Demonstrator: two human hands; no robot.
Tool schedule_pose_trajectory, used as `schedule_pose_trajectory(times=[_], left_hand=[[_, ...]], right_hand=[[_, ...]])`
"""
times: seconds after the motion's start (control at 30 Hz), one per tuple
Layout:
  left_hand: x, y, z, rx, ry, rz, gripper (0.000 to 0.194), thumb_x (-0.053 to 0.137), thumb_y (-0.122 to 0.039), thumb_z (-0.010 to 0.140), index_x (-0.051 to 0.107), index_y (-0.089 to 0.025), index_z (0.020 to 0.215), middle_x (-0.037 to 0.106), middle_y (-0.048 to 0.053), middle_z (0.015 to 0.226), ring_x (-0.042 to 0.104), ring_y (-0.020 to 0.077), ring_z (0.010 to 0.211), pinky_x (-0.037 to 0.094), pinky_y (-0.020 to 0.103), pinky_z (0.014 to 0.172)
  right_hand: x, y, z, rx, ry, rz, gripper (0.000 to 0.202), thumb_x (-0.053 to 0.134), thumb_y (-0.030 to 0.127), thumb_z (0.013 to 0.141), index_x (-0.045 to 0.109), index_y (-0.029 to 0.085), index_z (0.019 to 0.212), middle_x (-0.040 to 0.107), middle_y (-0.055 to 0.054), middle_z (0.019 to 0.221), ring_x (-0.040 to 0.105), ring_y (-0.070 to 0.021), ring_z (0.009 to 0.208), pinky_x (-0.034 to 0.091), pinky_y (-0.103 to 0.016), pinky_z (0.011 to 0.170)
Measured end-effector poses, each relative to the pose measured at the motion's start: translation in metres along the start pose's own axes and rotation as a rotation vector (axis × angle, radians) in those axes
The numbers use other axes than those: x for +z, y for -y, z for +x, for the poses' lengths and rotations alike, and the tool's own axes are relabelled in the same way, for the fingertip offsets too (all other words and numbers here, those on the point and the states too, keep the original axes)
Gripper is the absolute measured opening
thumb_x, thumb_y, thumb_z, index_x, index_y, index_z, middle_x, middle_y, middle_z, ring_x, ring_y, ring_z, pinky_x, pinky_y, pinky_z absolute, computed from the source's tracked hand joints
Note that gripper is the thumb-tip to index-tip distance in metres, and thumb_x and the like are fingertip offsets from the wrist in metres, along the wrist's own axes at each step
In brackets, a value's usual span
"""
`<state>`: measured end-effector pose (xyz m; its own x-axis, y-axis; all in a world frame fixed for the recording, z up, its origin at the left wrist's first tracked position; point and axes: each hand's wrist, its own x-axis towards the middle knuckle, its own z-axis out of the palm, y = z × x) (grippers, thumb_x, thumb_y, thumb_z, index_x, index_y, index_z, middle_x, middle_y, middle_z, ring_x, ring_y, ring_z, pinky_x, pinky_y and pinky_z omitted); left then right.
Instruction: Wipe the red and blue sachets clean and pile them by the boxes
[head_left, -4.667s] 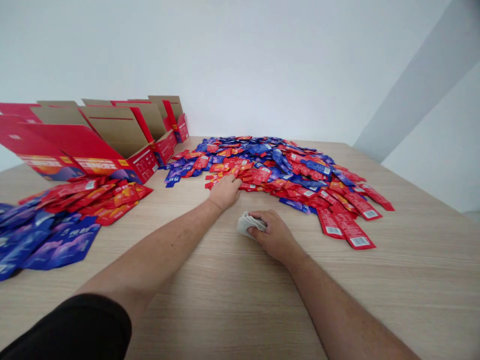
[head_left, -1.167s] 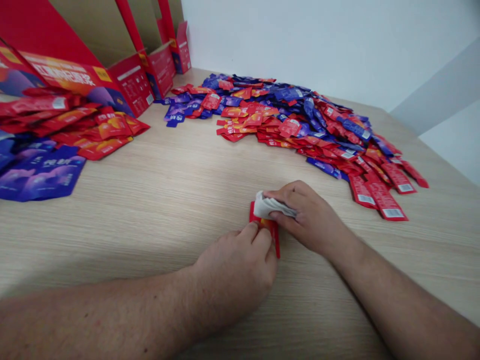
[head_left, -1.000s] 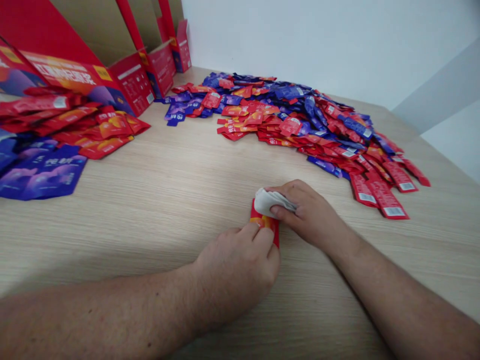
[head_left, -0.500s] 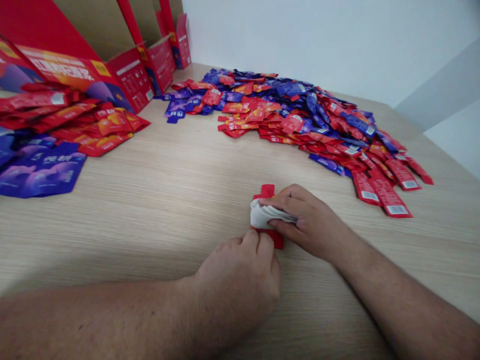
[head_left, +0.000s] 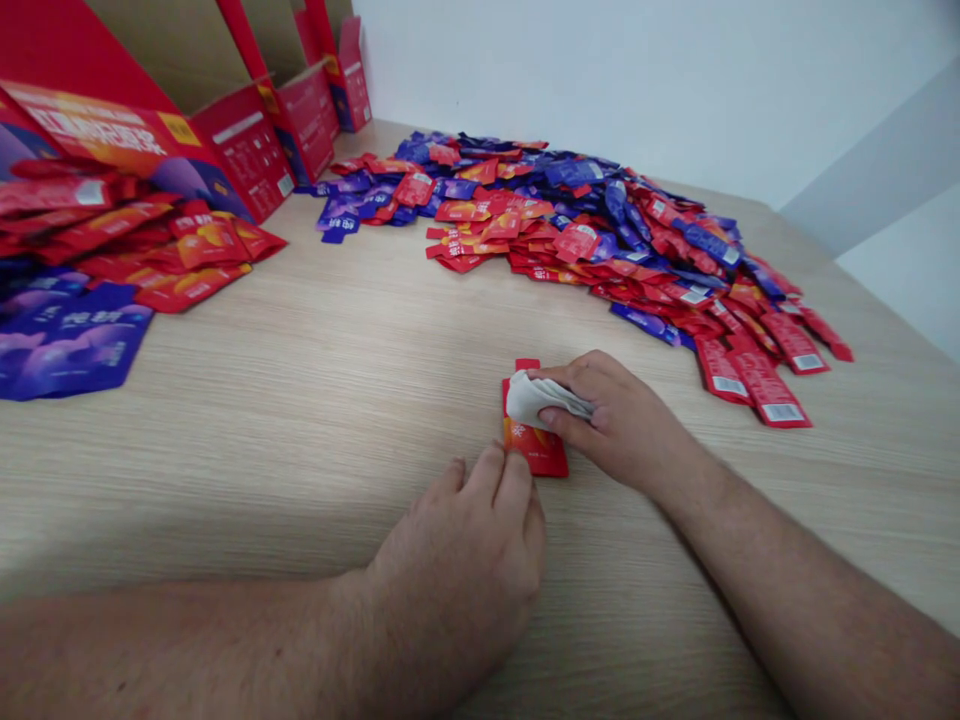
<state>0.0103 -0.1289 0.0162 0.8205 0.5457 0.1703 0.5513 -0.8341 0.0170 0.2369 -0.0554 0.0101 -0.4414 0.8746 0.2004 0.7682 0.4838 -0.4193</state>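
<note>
A red spouted pouch (head_left: 549, 460) with orange print lies flat on the table in front of me. My right hand (head_left: 611, 415) grips a folded white cloth (head_left: 526, 396) between thumb and fingers. The cloth lies against the upper part of the pouch and hides some of its print. At the pouch's lower left edge, my left hand (head_left: 469, 545) is closed with its fingertips pinched together on the edge. The thumb of that hand is hidden from view.
A wide heap of red and blue pouches (head_left: 577, 220) spreads across the back and right of the light wood table (head_left: 315, 400). Another pile of red pouches (head_left: 150, 250) and blue pouches (head_left: 82, 340) lies at left. Open red cartons (head_left: 247, 150) stand behind it, near a white wall.
The cloth in my right hand has moved up the pouch, baring more of its lower front. My left hand has drawn slightly left and still stays at the pouch's edge.
</note>
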Motion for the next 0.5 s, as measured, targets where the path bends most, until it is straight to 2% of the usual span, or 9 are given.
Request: schedule_pose_trajectory(times=[0.1,0.27,0.43,0.5], left_hand=[[0.002,-0.001,-0.002,0.0,0.014,0.044,0.041,0.05,-0.021,0.098,0.072,0.001,0.126,0.07,0.032,0.129,0.073,0.0392,0.113,0.066,0.049,0.084],[0.001,-0.002,-0.005,-0.022,0.037,0.048,0.047,0.046,-0.018,0.101,0.064,0.003,0.138,0.069,0.032,0.134,0.073,0.0385,0.119,0.067,0.046,0.086],[-0.002,-0.003,-0.004,-0.029,0.101,0.022,0.039,0.053,-0.022,0.1,0.074,-0.002,0.126,0.072,0.029,0.131,0.072,0.04,0.118,0.067,0.048,0.082],[-0.003,-0.003,-0.002,-0.028,0.097,0.021,0.038,0.055,-0.023,0.099,0.075,-0.003,0.124,0.072,0.029,0.13,0.072,0.0392,0.116,0.067,0.047,0.081]], right_hand=[[0.0,0.0,0.0,-0.002,-0.008,0.005,0.037,0.066,0.029,0.093,0.072,0.023,0.129,0.07,-0.01,0.11,0.064,-0.0281,0.102,0.056,-0.045,0.092],[-0.001,0.009,-0.002,-0.017,-0.021,0.02,0.039,0.066,0.026,0.093,0.071,0.022,0.132,0.069,-0.011,0.109,0.066,-0.0276,0.1,0.058,-0.044,0.09],[-0.005,0.015,-0.004,-0.143,0.085,0.111,0.041,0.067,0.016,0.091,0.073,0.027,0.13,0.068,-0.01,0.114,0.068,-0.0256,0.102,0.058,-0.042,0.091],[-0.007,0.013,-0.002,-0.113,0.032,0.087,0.037,0.067,0.017,0.091,0.075,0.024,0.127,0.068,-0.011,0.11,0.067,-0.0265,0.1,0.058,-0.043,0.09]])
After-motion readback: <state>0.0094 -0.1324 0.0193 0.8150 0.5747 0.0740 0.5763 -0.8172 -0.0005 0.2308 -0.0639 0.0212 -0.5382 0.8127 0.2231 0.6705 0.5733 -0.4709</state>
